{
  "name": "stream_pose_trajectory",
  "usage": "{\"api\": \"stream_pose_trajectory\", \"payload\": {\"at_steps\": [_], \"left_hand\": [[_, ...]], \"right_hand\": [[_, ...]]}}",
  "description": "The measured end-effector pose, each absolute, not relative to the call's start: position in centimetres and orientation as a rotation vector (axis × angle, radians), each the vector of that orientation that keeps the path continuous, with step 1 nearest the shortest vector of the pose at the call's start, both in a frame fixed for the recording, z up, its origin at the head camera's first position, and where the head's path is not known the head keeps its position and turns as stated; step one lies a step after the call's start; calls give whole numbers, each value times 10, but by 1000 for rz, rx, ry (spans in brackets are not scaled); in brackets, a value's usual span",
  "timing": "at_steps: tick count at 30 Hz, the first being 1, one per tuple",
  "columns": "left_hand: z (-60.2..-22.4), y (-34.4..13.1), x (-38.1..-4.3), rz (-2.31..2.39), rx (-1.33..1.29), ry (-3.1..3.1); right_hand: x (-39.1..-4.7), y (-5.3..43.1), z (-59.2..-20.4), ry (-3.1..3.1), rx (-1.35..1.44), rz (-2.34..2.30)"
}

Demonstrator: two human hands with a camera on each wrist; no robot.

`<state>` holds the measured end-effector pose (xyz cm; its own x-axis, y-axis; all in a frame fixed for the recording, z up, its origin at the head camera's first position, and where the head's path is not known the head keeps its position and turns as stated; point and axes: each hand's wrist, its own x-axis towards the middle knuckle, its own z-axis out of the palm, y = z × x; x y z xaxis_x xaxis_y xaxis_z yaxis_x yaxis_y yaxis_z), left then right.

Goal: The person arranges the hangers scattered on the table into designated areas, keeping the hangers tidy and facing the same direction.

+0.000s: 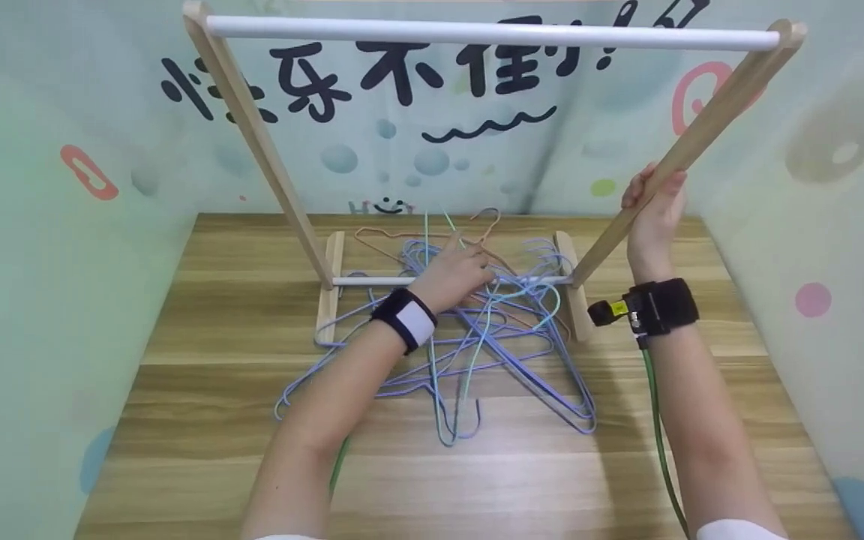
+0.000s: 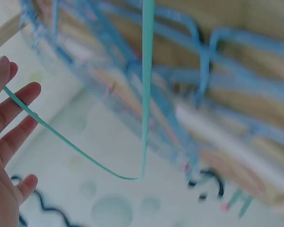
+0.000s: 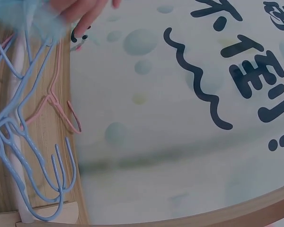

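A mint-green wire hanger stands out among a tangle of blue hangers around the rack's lower bar. My left hand is over the pile and pinches the green hanger's wire near the thumb and forefinger. Up close in the left wrist view, the other fingers of the left hand are spread, with the green wire running past them. My right hand grips the right wooden upright of the clothes rack. In the right wrist view, part of the left hand shows at the top.
An orange-pink hanger lies at the back of the pile. The rack's white top bar spans above, and its wooden feet stand on the wood-grain table. A patterned backdrop stands behind and at both sides.
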<state>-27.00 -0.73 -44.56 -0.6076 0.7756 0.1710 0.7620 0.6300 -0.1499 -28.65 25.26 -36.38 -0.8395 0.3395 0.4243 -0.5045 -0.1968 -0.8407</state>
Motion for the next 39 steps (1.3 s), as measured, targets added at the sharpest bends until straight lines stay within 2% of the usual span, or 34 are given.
{"api": "stream_pose_trajectory", "payload": {"at_steps": [5,12,27,39], "left_hand": [[-419,-28,-260,44,-1245,-2569],[-395,-63,-234,-273,-1219,-2544],[-357,-129,-179,-626,-823,-2401],[-300,-155,-146,-395,-564,-2165]], "right_hand": [[-289,258,-363,-1543,174,2062],[-290,262,-363,-1542,134,2057],[-289,255,-367,-1502,148,2067],[-289,248,-367,-1457,156,2087]]}}
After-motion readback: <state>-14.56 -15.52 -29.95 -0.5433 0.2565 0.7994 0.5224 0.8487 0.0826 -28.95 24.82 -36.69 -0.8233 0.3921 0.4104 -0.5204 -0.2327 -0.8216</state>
